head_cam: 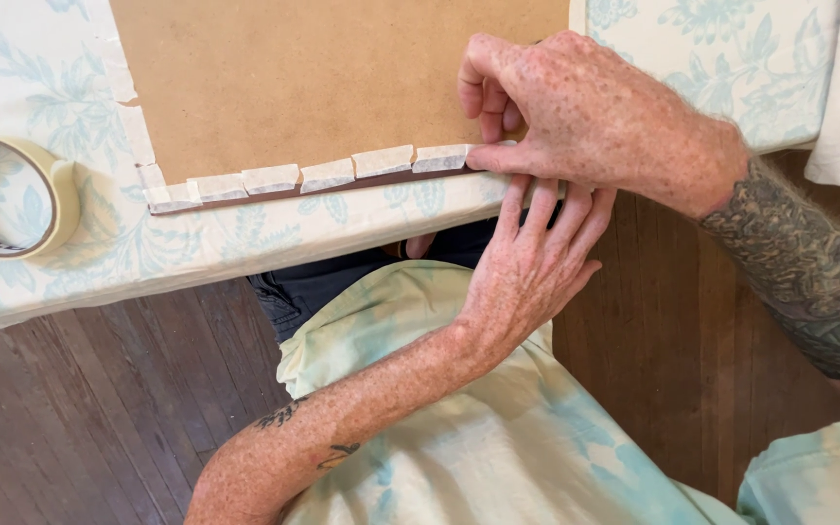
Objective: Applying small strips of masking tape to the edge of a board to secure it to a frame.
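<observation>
My right hand (576, 112) pinches its thumb and forefinger down on the end of the tape strips (328, 175) along the near edge of the brown board (323, 78); my left hand (537, 258) is open, fingertips pressing up under the table edge; a tape roll (12, 194) lies well apart on the floral cloth (245, 238).
</observation>
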